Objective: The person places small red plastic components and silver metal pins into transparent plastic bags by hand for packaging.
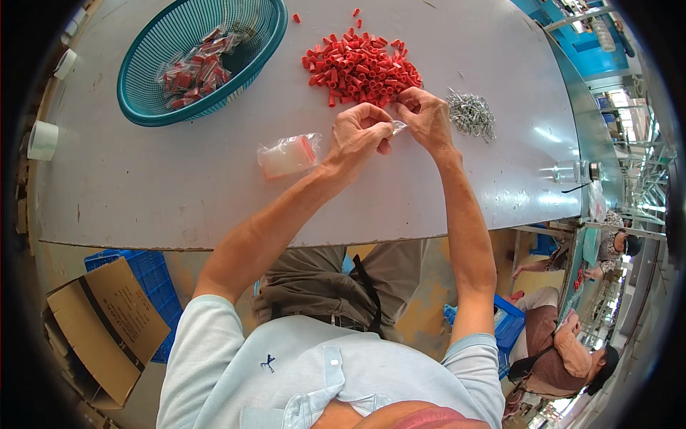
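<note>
My left hand (359, 134) is closed on a small clear plastic bag (399, 127), whose edge sticks out past the fingertips. Close beside it, my right hand (427, 121) has its fingers bent together at the near edge of a heap of red plastic caps (361, 68). What those fingertips hold is hidden. A pile of small silvery screws (471, 114) lies to the right of my right hand. Left of my left hand rests a clear packet of flat bags with red edges (289, 156).
A teal mesh basket (128, 86) at the far left holds several filled bags. Tape rolls (43, 141) sit by the left edge, a clear bottle (572, 171) by the right. Below the table are a cardboard box (107, 322) and blue crate (163, 286). Two people (575, 350) sit at right.
</note>
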Demonstrator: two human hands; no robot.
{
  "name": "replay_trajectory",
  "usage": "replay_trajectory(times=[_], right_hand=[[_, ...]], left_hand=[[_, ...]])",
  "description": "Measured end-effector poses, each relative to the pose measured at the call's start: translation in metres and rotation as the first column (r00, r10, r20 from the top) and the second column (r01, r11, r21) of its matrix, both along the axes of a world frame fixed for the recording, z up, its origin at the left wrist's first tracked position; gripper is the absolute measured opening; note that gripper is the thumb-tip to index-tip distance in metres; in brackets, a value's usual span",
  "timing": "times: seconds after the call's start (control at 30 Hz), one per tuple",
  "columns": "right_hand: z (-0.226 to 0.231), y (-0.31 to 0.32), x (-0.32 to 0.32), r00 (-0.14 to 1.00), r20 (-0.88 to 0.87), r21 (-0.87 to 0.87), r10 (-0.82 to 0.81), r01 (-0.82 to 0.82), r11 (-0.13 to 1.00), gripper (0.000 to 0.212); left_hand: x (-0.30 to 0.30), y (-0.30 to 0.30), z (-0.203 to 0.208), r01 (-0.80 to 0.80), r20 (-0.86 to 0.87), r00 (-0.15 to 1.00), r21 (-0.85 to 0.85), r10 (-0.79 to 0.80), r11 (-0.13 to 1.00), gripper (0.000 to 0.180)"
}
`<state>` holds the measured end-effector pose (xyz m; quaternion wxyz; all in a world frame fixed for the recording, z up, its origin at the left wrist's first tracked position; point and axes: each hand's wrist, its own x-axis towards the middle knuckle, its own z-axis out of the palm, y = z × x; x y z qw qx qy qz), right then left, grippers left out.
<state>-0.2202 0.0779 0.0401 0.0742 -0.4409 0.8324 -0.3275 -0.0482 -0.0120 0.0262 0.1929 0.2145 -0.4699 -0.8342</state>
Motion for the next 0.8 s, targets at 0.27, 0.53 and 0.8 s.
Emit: replay_trajectory(times=[0.27, 0.53, 0.8], right_hand=[[0.017, 0.018, 0.012, 0.989, 0.113, 0.009, -0.098, 0.097, 0.995, 0.012], [0.038, 0.071, 0.073, 0.708, 0.698, -0.360, 0.111, 0.212, 0.909, 0.019], [0.021, 0.075, 0.071, 0.705, 0.706, -0.297, 0.065, 0.211, 0.931, 0.025]], left_hand=[[0.001, 0.000, 0.000, -0.034, 0.072, 0.996, -0.240, 0.052, 0.970, 0.008], [0.000, 0.010, 0.003, -0.083, 0.041, 0.992, -0.518, 0.122, 0.852, 0.005], [0.004, 0.028, -0.002, -0.053, -0.043, 0.998, -0.578, 0.034, 0.814, 0.006]])
